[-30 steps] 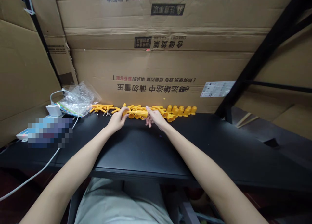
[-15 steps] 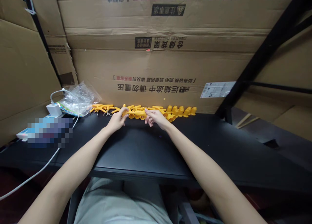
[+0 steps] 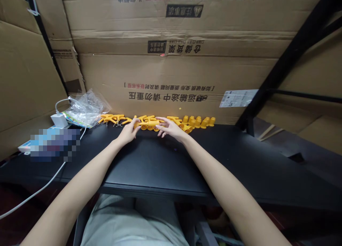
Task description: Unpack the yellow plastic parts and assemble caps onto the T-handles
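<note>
My left hand (image 3: 129, 130) is closed on the handle of a yellow plastic corkscrew (image 3: 148, 123), held level above the table's back part. At its right end is my right hand (image 3: 171, 129), fingers loosened and spread around that end; whether they touch it I cannot tell. Behind and left of my hands lie several yellow corkscrews (image 3: 107, 118) with T-shaped handles and metal spirals. Several yellow sleeves (image 3: 198, 122) stand upright right of my right hand. More flared yellow pieces (image 3: 185, 128) lie on their sides, partly hidden by my hands.
The black tabletop (image 3: 160, 164) ends against an upright cardboard panel (image 3: 171, 71). On the left are a clear plastic bag (image 3: 89, 108), a white charger (image 3: 59, 120) on a power strip (image 3: 24, 147), and a white cable (image 3: 50, 182). A black metal post (image 3: 283, 60) slants at the right.
My right hand's fingers have opened and spread at the right end of the corkscrew. My left hand keeps its grip in nearly the same place.
</note>
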`<action>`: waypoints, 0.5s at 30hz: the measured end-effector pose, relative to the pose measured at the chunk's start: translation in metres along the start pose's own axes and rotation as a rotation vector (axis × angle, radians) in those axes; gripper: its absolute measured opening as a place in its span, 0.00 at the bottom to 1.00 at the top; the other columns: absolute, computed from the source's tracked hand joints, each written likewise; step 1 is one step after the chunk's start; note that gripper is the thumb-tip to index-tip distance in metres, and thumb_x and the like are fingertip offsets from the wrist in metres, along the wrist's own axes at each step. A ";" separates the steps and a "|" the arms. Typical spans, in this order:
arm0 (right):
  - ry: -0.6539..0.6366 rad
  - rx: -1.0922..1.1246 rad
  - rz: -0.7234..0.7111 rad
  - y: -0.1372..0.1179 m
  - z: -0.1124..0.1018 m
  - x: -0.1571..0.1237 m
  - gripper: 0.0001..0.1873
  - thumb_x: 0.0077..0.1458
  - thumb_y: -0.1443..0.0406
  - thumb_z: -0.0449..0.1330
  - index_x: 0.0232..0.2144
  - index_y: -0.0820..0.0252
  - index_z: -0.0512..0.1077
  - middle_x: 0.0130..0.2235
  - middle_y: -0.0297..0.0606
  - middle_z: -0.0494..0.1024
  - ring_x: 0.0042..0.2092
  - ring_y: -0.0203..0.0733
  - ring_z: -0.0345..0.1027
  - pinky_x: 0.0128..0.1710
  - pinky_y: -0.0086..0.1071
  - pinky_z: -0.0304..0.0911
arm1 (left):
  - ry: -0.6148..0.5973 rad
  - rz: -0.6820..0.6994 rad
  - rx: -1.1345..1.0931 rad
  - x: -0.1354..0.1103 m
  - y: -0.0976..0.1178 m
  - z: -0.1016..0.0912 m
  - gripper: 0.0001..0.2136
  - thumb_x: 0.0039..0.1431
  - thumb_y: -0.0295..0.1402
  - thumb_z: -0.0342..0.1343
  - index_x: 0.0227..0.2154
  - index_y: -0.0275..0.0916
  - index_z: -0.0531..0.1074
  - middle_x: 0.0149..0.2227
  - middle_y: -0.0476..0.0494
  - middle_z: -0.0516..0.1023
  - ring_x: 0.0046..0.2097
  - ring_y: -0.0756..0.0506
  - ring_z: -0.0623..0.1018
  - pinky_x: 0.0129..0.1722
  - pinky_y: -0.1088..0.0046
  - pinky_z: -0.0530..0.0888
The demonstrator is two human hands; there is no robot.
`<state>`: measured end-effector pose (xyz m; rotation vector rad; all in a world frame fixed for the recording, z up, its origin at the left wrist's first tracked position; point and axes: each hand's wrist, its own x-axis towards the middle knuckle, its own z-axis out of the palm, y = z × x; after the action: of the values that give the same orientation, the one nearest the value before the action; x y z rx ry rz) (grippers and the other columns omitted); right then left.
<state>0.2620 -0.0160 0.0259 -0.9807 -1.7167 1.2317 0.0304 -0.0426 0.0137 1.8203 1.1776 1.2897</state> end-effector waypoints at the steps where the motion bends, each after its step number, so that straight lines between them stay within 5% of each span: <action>1: 0.004 -0.013 -0.024 0.001 0.000 0.000 0.30 0.50 0.59 0.66 0.55 0.57 0.65 0.40 0.42 0.78 0.26 0.36 0.74 0.22 0.28 0.71 | -0.001 0.013 0.043 0.000 0.001 0.000 0.10 0.53 0.28 0.59 0.39 0.43 0.69 0.17 0.58 0.65 0.16 0.52 0.65 0.26 0.78 0.63; 15: 0.003 -0.027 -0.016 0.006 0.000 0.002 0.27 0.53 0.57 0.64 0.54 0.60 0.68 0.42 0.44 0.80 0.30 0.38 0.76 0.31 0.32 0.75 | 0.029 0.148 0.472 0.001 -0.007 0.004 0.09 0.62 0.38 0.50 0.42 0.39 0.65 0.29 0.50 0.72 0.30 0.49 0.72 0.34 0.75 0.67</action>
<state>0.2622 -0.0125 0.0207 -0.9826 -1.7393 1.1989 0.0318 -0.0388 0.0073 2.2647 1.4812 1.1890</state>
